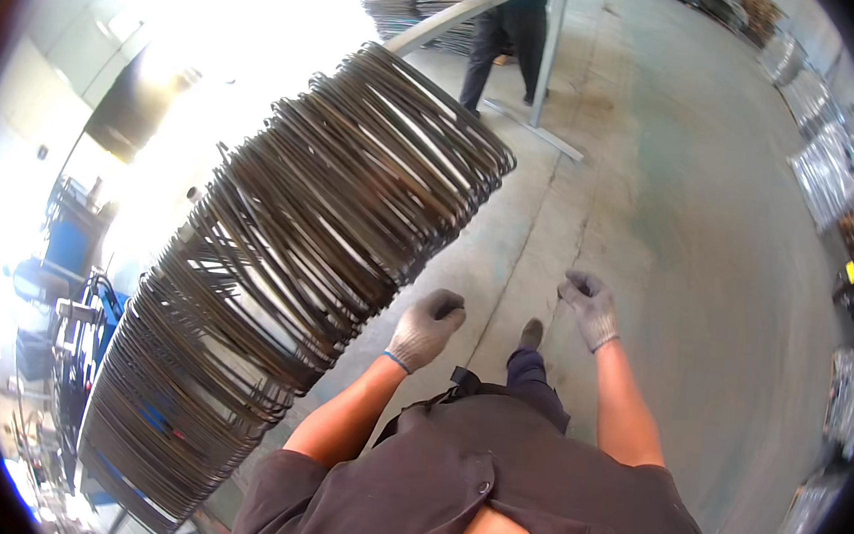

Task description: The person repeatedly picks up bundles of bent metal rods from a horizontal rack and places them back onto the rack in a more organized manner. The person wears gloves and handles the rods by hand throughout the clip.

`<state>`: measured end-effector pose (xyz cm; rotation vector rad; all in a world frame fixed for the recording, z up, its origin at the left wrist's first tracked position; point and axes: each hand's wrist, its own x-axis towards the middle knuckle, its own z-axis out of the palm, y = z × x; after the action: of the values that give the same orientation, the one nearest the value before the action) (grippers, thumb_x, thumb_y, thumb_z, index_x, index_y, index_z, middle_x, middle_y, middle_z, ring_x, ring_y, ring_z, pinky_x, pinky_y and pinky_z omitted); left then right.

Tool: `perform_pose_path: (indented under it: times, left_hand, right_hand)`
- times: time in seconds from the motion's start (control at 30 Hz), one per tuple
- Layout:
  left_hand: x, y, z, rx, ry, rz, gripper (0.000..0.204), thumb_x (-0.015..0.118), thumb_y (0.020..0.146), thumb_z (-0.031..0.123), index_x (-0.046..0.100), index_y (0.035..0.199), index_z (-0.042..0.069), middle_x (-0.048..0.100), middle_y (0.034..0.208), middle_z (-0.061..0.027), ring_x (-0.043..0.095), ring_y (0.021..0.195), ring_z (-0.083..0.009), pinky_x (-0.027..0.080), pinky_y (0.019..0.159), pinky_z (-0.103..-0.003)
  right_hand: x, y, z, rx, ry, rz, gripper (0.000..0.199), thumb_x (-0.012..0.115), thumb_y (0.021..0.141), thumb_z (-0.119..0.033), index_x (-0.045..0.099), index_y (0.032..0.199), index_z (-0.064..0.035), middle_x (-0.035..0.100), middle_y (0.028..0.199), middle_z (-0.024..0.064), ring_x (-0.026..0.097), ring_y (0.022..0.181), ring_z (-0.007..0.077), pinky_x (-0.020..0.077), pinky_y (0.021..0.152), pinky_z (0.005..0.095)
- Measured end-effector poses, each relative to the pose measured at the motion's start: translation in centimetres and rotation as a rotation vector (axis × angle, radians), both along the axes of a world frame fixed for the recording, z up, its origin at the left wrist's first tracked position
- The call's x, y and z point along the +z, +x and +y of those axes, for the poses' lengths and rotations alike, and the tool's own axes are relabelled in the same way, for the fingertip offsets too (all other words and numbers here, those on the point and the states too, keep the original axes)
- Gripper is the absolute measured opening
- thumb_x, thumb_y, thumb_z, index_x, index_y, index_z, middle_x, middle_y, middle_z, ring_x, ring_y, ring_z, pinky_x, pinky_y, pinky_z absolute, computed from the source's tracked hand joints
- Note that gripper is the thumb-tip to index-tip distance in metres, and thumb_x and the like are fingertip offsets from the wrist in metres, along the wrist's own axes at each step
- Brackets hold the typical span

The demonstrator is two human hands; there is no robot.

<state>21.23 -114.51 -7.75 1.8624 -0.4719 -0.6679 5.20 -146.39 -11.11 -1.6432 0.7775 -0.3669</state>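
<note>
Both my hands wear pale grey knitted gloves and hang in front of my body. My left hand (426,329) is loosely closed, fingers curled toward the thumb, with nothing seen in it. Just to its left is a long row of dark bent-rod metal frames (353,186), packed side by side along a rack; hand and frames look apart. My right hand (587,308) is out over the floor to the right, its fingers bent inward and nothing visible in them. The frames hide most of the rack's rail (467,9), which shows at the far end.
An upright (552,56) and floor foot (557,149) support the rack's far end. Beyond the rail stands another person (504,47), near stacked metal frames (392,13). Plastic-wrapped bundles (823,183) line the right wall. Blue machinery (68,239) stands at left. Concrete floor (698,268) extends on my right.
</note>
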Motion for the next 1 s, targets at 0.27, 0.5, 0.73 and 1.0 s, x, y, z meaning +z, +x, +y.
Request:
perform_pose_path:
  times: [0.27,0.5,0.73,1.0]
  left_hand:
    - [3.8,2.4,-11.9,0.508,-0.234,0.28,0.028,0.077,0.103,0.012,0.078,0.125,-0.005,0.082,0.113,-0.0097,0.076,0.105,-0.0173,0.061,0.097,-0.033]
    - [6.7,6.8,-18.7,0.626,-0.198,0.096,0.02,0.077,0.105,0.01,0.078,0.122,-0.001,0.082,0.116,-0.0053,0.073,0.114,-0.0143,0.058,0.105,-0.033]
    - [6.5,14.8,-23.3,0.79,-0.349,0.136,0.02,0.074,0.109,0.007,0.076,0.127,-0.003,0.079,0.108,-0.007,0.071,0.095,-0.0114,0.059,0.084,-0.03]
    - [10.7,18.9,-27.5,0.939,-0.35,0.155,0.015,0.071,0.109,0.003,0.077,0.123,0.001,0.079,0.104,-0.0035,0.071,0.087,-0.0091,0.057,0.072,-0.025]
  right_hand:
    - [9.2,29.2,-11.9,0.425,-0.308,-0.091,0.087,0.092,0.093,-0.045,0.059,0.157,0.0049,0.074,0.148,0.0235,0.072,0.138,0.0312,0.0547,0.119,0.0409]
    - [8.6,52.4,-8.6,0.963,0.179,0.016,0.075,0.094,0.095,-0.039,0.067,0.151,0.0028,0.077,0.142,0.0228,0.075,0.127,0.0307,0.057,0.114,0.0405]
    - [9.7,54.3,-9.2,0.995,0.531,0.003,0.031,0.09,0.092,-0.005,0.079,0.12,0.0011,0.08,0.096,0.0085,0.078,0.084,0.0234,0.0652,0.084,0.0403]
    - [9.7,58.4,-20.8,0.874,0.62,-0.106,0.029,0.085,0.101,-0.012,0.075,0.121,0.0058,0.081,0.101,0.0153,0.08,0.082,0.0246,0.0682,0.074,0.0384]
